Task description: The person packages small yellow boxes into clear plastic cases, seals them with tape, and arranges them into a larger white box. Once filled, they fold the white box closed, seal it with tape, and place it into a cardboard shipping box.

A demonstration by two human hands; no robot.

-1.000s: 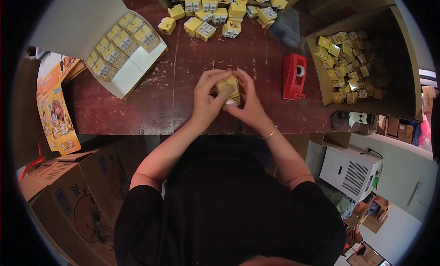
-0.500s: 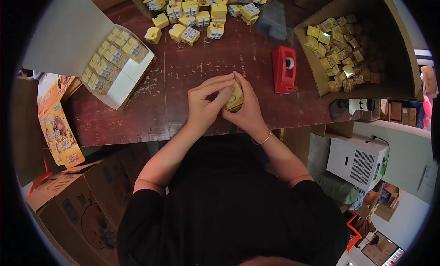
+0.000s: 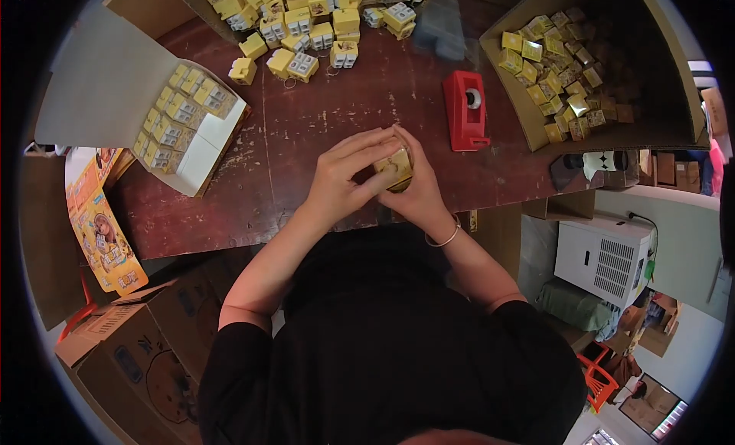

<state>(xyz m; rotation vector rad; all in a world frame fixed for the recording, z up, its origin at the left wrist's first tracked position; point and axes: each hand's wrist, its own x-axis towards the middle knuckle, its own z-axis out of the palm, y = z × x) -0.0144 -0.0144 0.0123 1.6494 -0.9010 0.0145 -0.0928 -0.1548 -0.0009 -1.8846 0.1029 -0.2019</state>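
Between my two hands, over the near part of the dark red table [image 3: 253,207], is a small yellow box [image 3: 396,169]. My left hand [image 3: 341,175] closes on it from the left, its fingers reaching over the top. Cupped along the other side, my right hand [image 3: 421,186] grips it too, and the fingertips of both hands meet at the top. Fingers cover much of the box. Beyond my hands lie several yellow-and-white block keychains [image 3: 304,67], some with metal rings.
An open white carton [image 3: 203,158] at left holds rows of yellow-and-white pieces. A red tape dispenser [image 3: 462,116] stands right of my hands. Behind it, a cardboard box [image 3: 654,85] contains many small yellow boxes. An orange printed sheet [image 3: 103,234] hangs over the left edge.
The view has shifted slightly. Both hands stay on the small yellow box, which is turned so that more of its face shows between the fingers.
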